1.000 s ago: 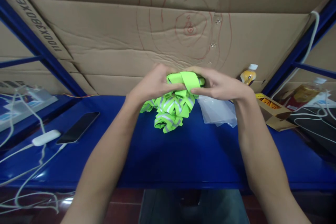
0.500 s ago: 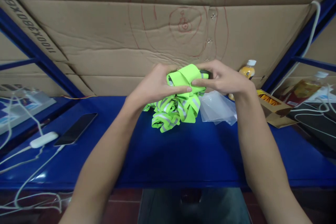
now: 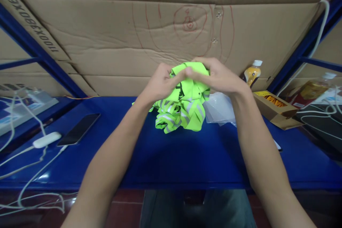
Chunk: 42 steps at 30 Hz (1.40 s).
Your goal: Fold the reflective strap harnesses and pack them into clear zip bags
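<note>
A neon yellow-green strap harness with silver reflective stripes [image 3: 184, 108] is bunched up above the blue table [image 3: 171, 160]. My left hand [image 3: 160, 83] pinches its top folds from the left. My right hand [image 3: 216, 76] grips the same top folds from the right, its fingertips meeting those of the left. The lower loops of the harness hang down and rest on the table top. A small black part shows among the folds.
A clear plastic bag [image 3: 220, 108] lies just right of the harness. A black phone [image 3: 78, 133] and a white charger [image 3: 46, 139] with cables sit at the left. An open cardboard box [image 3: 275, 110] and a yellow bottle [image 3: 251, 73] stand at the right. Cardboard sheets line the back wall.
Both hands have drawn closer together over the top of the harness, fingertips now touching. The bundle has been gathered tighter and sits slightly lower and more to the right.
</note>
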Available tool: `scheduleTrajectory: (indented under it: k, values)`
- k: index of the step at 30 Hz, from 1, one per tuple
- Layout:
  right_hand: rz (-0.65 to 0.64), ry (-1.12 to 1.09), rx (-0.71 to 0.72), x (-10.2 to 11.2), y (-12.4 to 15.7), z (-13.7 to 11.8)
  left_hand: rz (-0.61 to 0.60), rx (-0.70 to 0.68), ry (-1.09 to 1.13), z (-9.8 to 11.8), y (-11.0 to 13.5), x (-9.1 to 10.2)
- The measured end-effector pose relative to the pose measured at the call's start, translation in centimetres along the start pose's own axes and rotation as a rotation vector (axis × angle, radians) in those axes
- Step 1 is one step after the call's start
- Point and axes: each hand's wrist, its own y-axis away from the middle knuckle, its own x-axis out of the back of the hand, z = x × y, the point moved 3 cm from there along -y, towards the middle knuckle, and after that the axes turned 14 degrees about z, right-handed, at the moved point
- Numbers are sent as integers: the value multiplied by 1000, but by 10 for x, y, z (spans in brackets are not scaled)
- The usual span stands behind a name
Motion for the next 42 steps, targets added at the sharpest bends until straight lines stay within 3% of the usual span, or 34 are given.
scheduleTrajectory:
  k: [4,7,11,15,18,22,25,29,34,39,42]
  values:
    - [-171,-2,-17,7,3,1,42,33,-84,-3,2,-7]
    - [-124,86,31,15,3,1,88,131,-39,-11,3,-15]
    - [-50,232,177,12,2,-6,-71,357,211,-16,3,-22]
    - [-8,318,284,-4,0,-12,-196,482,353,-12,-1,-12]
    - [34,353,358,-18,-1,-15,-155,507,374,-17,-5,2]
    - [110,358,363,-26,-1,-15,29,507,332,-30,-9,12]
    - [217,309,342,-26,-1,-11,190,409,219,-27,-9,12]
    - [357,237,237,-21,-4,2,359,29,-33,1,-3,10]
    - [321,84,119,-21,-6,9,322,-268,-238,28,12,3]
    - [308,-86,-21,-30,3,22,314,-455,-304,16,21,-6]
    - [479,-107,-21,-33,19,31,389,-371,-286,0,30,-10]
